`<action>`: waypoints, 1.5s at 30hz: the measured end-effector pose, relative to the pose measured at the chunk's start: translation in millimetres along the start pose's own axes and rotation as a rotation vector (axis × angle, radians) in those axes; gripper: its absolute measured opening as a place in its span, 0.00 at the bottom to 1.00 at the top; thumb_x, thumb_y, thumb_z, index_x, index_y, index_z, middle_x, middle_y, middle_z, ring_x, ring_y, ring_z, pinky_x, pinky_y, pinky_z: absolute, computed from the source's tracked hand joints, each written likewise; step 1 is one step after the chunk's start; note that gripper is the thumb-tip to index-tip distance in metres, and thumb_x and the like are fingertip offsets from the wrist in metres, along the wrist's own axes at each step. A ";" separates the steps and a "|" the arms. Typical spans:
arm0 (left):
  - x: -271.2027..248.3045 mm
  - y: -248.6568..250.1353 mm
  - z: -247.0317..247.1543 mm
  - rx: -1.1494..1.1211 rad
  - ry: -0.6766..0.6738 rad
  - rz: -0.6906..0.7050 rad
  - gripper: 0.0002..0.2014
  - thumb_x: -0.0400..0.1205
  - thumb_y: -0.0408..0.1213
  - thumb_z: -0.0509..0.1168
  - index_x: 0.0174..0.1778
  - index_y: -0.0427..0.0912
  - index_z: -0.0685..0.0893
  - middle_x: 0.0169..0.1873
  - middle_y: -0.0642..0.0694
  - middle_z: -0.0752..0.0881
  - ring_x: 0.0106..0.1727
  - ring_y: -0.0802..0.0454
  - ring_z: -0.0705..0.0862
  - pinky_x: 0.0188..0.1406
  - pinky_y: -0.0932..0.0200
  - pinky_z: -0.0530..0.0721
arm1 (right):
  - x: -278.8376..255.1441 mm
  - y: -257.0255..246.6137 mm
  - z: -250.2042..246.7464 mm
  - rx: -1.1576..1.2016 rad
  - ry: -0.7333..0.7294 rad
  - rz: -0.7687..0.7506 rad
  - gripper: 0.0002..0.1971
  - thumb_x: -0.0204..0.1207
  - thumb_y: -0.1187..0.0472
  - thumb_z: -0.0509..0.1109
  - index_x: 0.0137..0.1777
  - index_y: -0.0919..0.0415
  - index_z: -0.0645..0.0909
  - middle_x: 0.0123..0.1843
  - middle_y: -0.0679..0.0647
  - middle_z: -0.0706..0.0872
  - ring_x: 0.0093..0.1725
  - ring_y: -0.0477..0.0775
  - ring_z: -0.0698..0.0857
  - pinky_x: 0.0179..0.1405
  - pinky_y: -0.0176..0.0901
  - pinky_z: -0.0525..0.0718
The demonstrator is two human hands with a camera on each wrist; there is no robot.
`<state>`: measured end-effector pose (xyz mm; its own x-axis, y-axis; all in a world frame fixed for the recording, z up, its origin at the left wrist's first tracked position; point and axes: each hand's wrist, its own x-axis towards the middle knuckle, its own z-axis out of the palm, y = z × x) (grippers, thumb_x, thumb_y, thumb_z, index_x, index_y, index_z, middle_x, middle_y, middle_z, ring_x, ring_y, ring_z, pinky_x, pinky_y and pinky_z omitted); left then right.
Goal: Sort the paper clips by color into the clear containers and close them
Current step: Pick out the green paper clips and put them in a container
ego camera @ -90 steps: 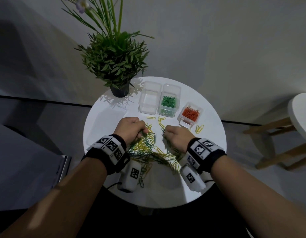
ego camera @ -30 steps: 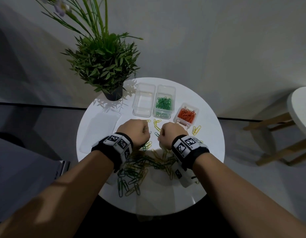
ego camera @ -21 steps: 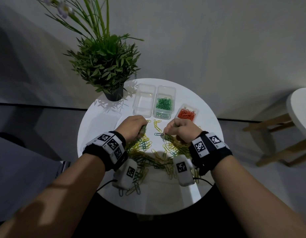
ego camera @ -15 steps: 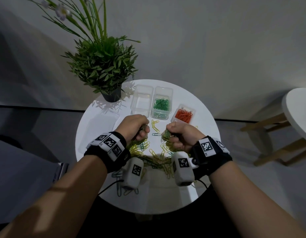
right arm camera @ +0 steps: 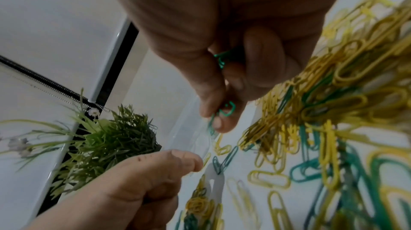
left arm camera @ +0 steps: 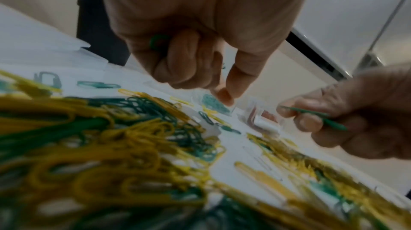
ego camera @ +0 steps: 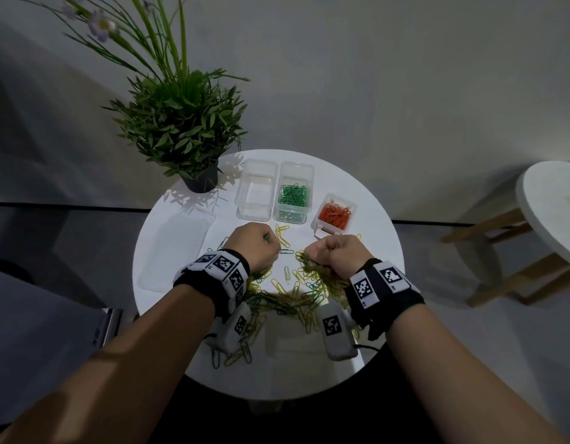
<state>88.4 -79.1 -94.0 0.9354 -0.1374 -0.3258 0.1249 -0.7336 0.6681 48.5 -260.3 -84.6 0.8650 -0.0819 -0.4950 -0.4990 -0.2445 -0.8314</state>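
Both hands hover over a mixed pile of yellow and green paper clips (ego camera: 293, 293) on the round white table (ego camera: 367, 219). My left hand (ego camera: 264, 241) is curled into a fist holding green clips (left arm camera: 157, 42) in the palm. My right hand (ego camera: 322, 251) pinches green clips (right arm camera: 227, 109) between thumb and fingers, with more tucked in the palm. Behind the hands stand three clear containers, all without lids: an empty one (ego camera: 256, 190), one with green clips (ego camera: 293, 195), and a smaller one with orange clips (ego camera: 333, 216).
A potted plant (ego camera: 181, 123) stands at the table's back left. A clear lid (ego camera: 176, 248) lies flat at the left of the table. Loose yellow clips (ego camera: 282, 233) lie in front of the containers. A second white table (ego camera: 552, 206) stands to the right.
Both hands have risen from the pile with green clips closed in them. They have shifted a little toward the containers.
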 end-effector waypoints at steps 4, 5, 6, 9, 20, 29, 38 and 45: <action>0.1 3.0 -0.7 0.211 0.025 0.068 0.03 0.75 0.41 0.68 0.39 0.55 0.87 0.42 0.56 0.89 0.47 0.53 0.85 0.47 0.57 0.84 | -2.1 -2.6 -5.3 -0.043 0.014 -0.035 0.06 0.77 0.72 0.68 0.41 0.67 0.86 0.31 0.60 0.87 0.29 0.51 0.81 0.28 0.34 0.78; 0.2 5.5 -1.0 0.271 0.018 0.093 0.03 0.76 0.43 0.69 0.42 0.56 0.88 0.44 0.56 0.89 0.49 0.53 0.85 0.47 0.59 0.83 | -1.9 -3.3 -6.2 -0.058 0.023 -0.040 0.07 0.79 0.72 0.66 0.42 0.68 0.85 0.30 0.60 0.86 0.28 0.52 0.80 0.26 0.32 0.77; 0.4 8.1 -0.6 0.337 0.015 0.127 0.05 0.76 0.45 0.69 0.46 0.56 0.89 0.46 0.55 0.88 0.51 0.52 0.84 0.49 0.59 0.82 | -1.4 -4.7 -6.6 -0.059 0.028 -0.040 0.09 0.80 0.74 0.63 0.42 0.69 0.84 0.29 0.60 0.83 0.28 0.53 0.79 0.25 0.31 0.76; 3.7 14.1 3.2 0.497 -0.018 0.200 0.10 0.77 0.48 0.69 0.52 0.55 0.89 0.51 0.52 0.88 0.56 0.49 0.84 0.51 0.57 0.80 | 1.9 -6.2 -8.6 0.084 -0.012 0.072 0.13 0.82 0.72 0.56 0.41 0.67 0.81 0.27 0.56 0.75 0.24 0.50 0.71 0.15 0.32 0.67; 14.6 0.9 -9.3 0.058 -0.091 0.058 0.09 0.83 0.39 0.57 0.40 0.46 0.80 0.38 0.49 0.85 0.42 0.47 0.82 0.39 0.59 0.81 | 1.2 -10.3 1.8 0.106 -0.114 0.138 0.12 0.78 0.71 0.59 0.39 0.63 0.83 0.28 0.54 0.80 0.24 0.49 0.71 0.16 0.32 0.67; -4.1 -11.8 -36.6 -0.657 -0.196 -0.067 0.10 0.88 0.35 0.55 0.41 0.40 0.73 0.29 0.46 0.76 0.18 0.59 0.68 0.15 0.68 0.65 | 2.8 -26.5 40.2 -1.176 -0.146 -0.358 0.07 0.71 0.59 0.74 0.48 0.48 0.85 0.45 0.46 0.81 0.49 0.51 0.81 0.43 0.40 0.75; -13.7 0.2 -48.0 -0.963 -0.379 -0.286 0.24 0.89 0.53 0.48 0.48 0.35 0.79 0.29 0.44 0.76 0.25 0.53 0.70 0.15 0.67 0.65 | 8.4 -16.8 39.5 -1.067 -0.169 -0.336 0.04 0.75 0.60 0.63 0.41 0.55 0.80 0.43 0.52 0.87 0.47 0.56 0.83 0.45 0.45 0.81; -6.9 31.6 -63.9 -1.396 -0.396 -0.256 0.16 0.82 0.27 0.44 0.55 0.30 0.76 0.41 0.32 0.84 0.37 0.44 0.83 0.27 0.59 0.85 | 7.4 -54.7 8.8 -0.219 -0.078 -0.179 0.17 0.76 0.71 0.59 0.26 0.58 0.67 0.17 0.46 0.70 0.20 0.47 0.66 0.19 0.35 0.61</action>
<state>107.0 -58.8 -27.8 0.7183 -0.4437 -0.5359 0.6951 0.4252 0.5797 81.8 -239.0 -45.0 0.9274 0.0542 -0.3702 -0.3078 -0.4521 -0.8372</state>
